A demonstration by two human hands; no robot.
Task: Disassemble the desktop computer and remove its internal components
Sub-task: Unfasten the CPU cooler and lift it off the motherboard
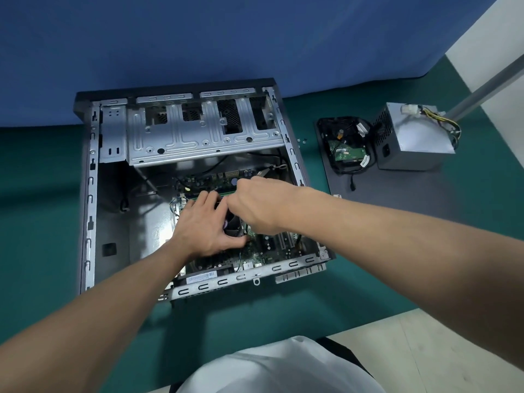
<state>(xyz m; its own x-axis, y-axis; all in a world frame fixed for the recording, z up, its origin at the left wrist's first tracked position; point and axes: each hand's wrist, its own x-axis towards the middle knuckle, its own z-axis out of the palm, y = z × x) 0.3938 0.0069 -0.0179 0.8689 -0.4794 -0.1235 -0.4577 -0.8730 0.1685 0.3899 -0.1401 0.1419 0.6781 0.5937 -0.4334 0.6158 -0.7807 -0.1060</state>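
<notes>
Inside the open computer case, the left hand grips the CPU fan; the right hand curls over it, grasp hidden; the barcode label is illegible.

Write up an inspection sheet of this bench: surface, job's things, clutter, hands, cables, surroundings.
Surface: green mat; open case lying on it.
Job's things: cooler on motherboard inside the case; power supply and hard drive out, at right; drive lies on dark panel.
Clutter: small screws beside the case.
Hands: left hand grips the cooler; right hand curled over it, grip hidden.
Cables: supply's wire bundle; black cable by the drive.
Surroundings: blue backdrop; grey pole.
</notes>
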